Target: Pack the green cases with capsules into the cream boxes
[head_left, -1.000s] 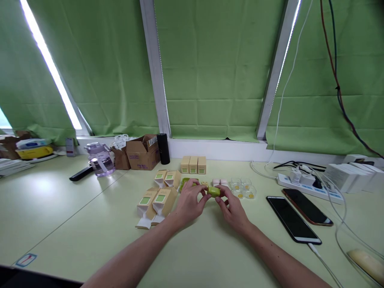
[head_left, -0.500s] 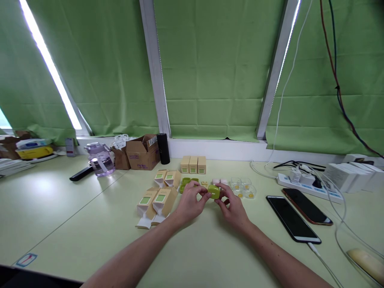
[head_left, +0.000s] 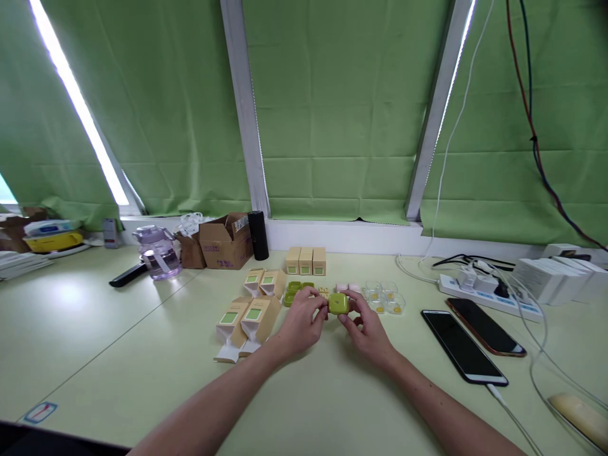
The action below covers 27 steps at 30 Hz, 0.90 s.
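1. A pale table fills the lower frame; behind it, green blinds cover the upper frame between grey posts.
2. At lower centre, a small green case is grasped by the right hand, thumb below and fingers at its right side. The left hand has its fingertips together at the case's left side; whether they grip it I cannot tell.
3. Right of centre lie two phones; left of centre, four cartons, the nearer pair flaps open.
4. Beyond the hands: clear cups, three upright cartons and, at right, a power strip.
5. Farther, at left: a jug, a cardboard box and a black cylinder.
6. The lower-right corner cuts off a pale yellow object; the left hand partly hides green pieces.
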### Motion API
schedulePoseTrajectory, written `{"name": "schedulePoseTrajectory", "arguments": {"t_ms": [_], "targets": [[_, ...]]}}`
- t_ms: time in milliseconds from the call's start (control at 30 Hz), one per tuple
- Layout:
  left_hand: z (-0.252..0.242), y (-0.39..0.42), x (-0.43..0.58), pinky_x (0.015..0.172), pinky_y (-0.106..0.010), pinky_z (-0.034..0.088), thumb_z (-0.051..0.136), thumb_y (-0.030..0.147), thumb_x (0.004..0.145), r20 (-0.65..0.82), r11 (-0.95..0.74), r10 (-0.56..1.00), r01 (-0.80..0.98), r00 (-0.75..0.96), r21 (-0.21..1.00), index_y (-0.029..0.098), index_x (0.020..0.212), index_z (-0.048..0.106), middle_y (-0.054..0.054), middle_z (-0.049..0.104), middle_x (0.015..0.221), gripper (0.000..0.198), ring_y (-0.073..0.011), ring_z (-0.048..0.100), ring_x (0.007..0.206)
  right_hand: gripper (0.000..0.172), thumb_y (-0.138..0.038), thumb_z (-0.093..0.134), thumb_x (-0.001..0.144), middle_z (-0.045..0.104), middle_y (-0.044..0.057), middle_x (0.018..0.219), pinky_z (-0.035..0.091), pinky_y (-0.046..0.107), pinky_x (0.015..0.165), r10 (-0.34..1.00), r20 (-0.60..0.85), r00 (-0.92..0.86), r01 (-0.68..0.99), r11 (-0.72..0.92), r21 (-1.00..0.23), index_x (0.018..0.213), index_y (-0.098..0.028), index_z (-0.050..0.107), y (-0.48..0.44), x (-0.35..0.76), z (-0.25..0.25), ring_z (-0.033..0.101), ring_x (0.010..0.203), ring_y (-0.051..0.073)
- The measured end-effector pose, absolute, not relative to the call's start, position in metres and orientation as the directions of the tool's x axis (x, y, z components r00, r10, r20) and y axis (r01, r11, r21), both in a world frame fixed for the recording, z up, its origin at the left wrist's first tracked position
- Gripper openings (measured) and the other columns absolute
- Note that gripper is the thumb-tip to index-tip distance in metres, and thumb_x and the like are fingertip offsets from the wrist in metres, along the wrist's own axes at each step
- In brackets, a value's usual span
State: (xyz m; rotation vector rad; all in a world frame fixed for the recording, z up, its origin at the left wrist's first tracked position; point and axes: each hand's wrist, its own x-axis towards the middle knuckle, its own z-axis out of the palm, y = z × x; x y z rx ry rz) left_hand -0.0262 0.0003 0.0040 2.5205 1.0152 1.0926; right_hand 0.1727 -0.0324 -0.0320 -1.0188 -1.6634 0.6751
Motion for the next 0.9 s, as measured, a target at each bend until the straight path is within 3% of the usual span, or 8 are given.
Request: {"name": "schedulePoseTrajectory", "arguments": {"t_ms": [367, 600, 800, 900], "targets": [[0.004, 0.001, -0.028, 0.088, -0.043, 0.047, 0.064, 0.021, 0.094, 0.65, -0.794, 0.566, 0.548, 0.507, 0.264, 0.02, 0.092, 0.071, -0.009, 0.069, 0.093, 0.007, -0.0292, 0.057, 0.109, 0.049, -0.052, 0.051, 0.102, 0.06, 0.01, 0.128, 0.056, 0.03, 0.064, 0.887, 0.436, -0.154, 0.091, 0.452, -0.887, 0.145, -0.029, 0.043, -0.032, 0.173, -0.038, 0.063, 0.093, 0.02], [-0.001, 0.002, -0.03, 0.093, -0.046, 0.046, 0.068, 0.025, 0.094, 0.712, -0.81, 0.504, 0.554, 0.49, 0.193, 0.022, 0.095, 0.068, -0.007, 0.07, 0.087, 0.003, -0.0306, 0.055, 0.113, 0.051, -0.054, 0.055, 0.099, 0.059, 0.009, 0.118, 0.056, 0.028, 0.062, 0.883, 0.421, -0.207, -0.11, 0.407, -0.907, 0.143, -0.029, 0.047, -0.033, 0.174, -0.035, 0.06, 0.098, 0.022], [0.004, -0.005, -0.028, 0.105, -0.051, 0.043, 0.071, 0.022, 0.091, 0.69, -0.808, 0.489, 0.575, 0.534, 0.127, 0.025, 0.13, 0.057, -0.009, 0.067, 0.124, 0.041, -0.0333, 0.046, 0.129, 0.05, -0.055, 0.057, 0.099, 0.06, 0.008, 0.118, 0.056, 0.029, 0.062, 0.892, 0.405, -0.198, -0.08, 0.397, -0.914, 0.141, -0.028, 0.054, -0.031, 0.173, -0.037, 0.058, 0.092, 0.021], [0.007, -0.008, -0.026, 0.109, -0.053, 0.04, 0.066, 0.017, 0.094, 0.646, -0.823, 0.471, 0.563, 0.6, 0.077, 0.03, 0.14, 0.053, -0.008, 0.062, 0.134, 0.049, -0.0325, 0.045, 0.13, 0.052, -0.056, 0.056, 0.099, 0.062, 0.007, 0.112, 0.055, 0.029, 0.062, 0.903, 0.391, -0.179, -0.034, 0.391, -0.92, 0.142, -0.028, 0.054, -0.029, 0.172, -0.04, 0.058, 0.086, 0.02]]}}
